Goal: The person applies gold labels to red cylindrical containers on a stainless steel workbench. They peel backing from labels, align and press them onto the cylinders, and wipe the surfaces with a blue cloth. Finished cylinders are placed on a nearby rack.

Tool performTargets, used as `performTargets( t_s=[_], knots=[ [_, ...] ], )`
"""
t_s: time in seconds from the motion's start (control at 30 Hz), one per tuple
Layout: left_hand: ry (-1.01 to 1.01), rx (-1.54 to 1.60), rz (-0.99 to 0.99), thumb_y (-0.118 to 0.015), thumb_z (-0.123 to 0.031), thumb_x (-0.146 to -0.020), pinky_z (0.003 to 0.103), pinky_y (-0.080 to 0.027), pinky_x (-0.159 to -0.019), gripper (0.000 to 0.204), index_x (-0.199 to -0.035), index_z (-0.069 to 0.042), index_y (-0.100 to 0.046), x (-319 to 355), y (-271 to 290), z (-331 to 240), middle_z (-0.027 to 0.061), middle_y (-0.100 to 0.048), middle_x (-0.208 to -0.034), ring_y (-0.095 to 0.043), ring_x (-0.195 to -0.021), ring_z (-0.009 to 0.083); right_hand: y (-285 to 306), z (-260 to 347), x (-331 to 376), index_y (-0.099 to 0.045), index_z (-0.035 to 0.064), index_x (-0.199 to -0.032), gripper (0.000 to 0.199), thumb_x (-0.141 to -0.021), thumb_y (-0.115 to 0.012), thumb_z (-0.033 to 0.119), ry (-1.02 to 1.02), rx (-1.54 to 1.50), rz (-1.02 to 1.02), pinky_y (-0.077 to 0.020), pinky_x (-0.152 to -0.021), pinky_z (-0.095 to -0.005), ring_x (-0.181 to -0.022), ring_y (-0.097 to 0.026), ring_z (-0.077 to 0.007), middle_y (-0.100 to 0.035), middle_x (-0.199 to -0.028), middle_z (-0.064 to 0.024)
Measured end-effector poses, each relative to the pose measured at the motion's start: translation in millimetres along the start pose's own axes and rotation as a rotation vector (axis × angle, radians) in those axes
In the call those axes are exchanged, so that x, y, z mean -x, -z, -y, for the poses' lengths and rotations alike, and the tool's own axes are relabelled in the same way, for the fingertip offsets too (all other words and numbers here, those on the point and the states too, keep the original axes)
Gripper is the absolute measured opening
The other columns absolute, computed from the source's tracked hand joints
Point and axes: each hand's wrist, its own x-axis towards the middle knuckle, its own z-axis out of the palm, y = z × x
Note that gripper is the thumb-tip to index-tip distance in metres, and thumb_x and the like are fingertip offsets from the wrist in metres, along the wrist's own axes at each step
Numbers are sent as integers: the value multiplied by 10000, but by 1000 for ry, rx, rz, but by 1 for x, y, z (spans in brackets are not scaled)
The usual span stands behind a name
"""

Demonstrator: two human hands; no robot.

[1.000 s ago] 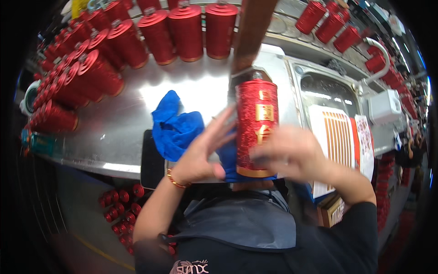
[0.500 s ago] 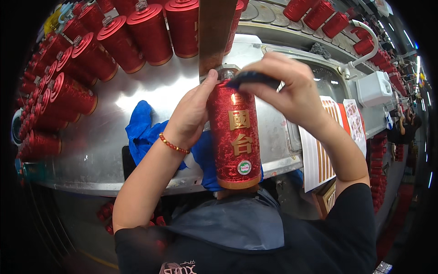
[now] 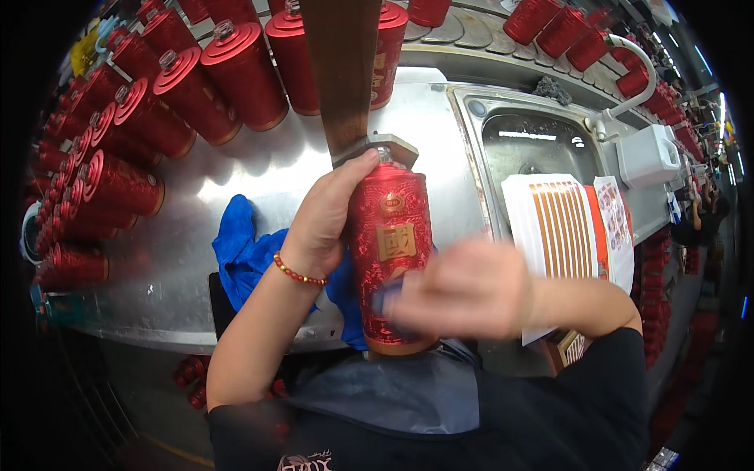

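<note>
A red embossed bottle [image 3: 390, 206] with gold lettering leans toward me, its clear stopper at the far end. My left hand [image 3: 320, 216] is closed around its left side near the shoulder, thumb up by the neck. Low on the bottle's front, my right hand [image 3: 475, 290] is smeared by motion. Its closed fingers hold a small dark blue piece [image 3: 386, 298] against the surface; what kind of thing it is does not show. Beyond the neck, a brown upright post [image 3: 339, 78] has a metal plate [image 3: 402, 149] at its foot. A crumpled blue cloth [image 3: 250, 247] lies left of my left forearm.
Many red bottles [image 3: 245, 78] stand at the left and back of the metal table [image 3: 251, 169]. To the right are a sink [image 3: 488, 129], a curved tap [image 3: 649, 74], a white jug [image 3: 646, 155] and label sheets [image 3: 518, 228]. Beyond runs a slatted conveyor [image 3: 491, 33]. A person [image 3: 693, 228] is far right.
My right hand has swept from the bottle's neck down to its lower front with the dark blue piece. The bottle sits slightly lower and further left in view; my left hand still grips it.
</note>
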Motion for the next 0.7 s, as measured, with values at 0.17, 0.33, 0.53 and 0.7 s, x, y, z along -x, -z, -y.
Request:
performTargets(
  t_s=[0.17, 0.33, 0.53, 0.7],
  knots=[
    [-28, 6, 14, -558, -308, -1064, 381, -580, -942, 357, -1223, -1, -644, 4, -5, -1, 126, -738, -1139, -725, -1025, 217, 2, -52, -15, -739, 140, -981, 261, -725, -788, 123, -442, -325, -38, -543, -656, -399, -756, -650, -269, -625, -792, -37],
    [-55, 17, -52, -575, -342, -1061, 310, -572, -873, 392, -1212, 7, -673, 6, -8, 0, 98, -745, -1068, -719, -939, 161, 6, -21, -13, -705, 148, -962, 211, -752, -723, 156, -93, 96, 2, -522, -603, -298, -738, -633, -164, -566, -782, 5],
    [-61, 0, -37, -570, -374, -1059, 306, -571, -866, 419, -1207, 3, -675, 2, -6, 3, 100, -745, -1058, -718, -954, 159, -5, -33, -25, -763, 130, -1019, 319, -707, -801, 78, -276, -403, 38, -573, -683, -349, -794, -680, -241, -683, -841, -41],
    [-83, 26, -44, -429, -559, -1087, 334, -589, -872, 638, -1223, 23, -651, 5, -8, 5, 131, -743, -1082, -727, -975, 189, -3, -35, -10, -773, 120, -1058, 276, -786, -782, 75, -30, 6, -39, -548, -657, -310, -767, -688, -174, -693, -866, -33]
  ],
)
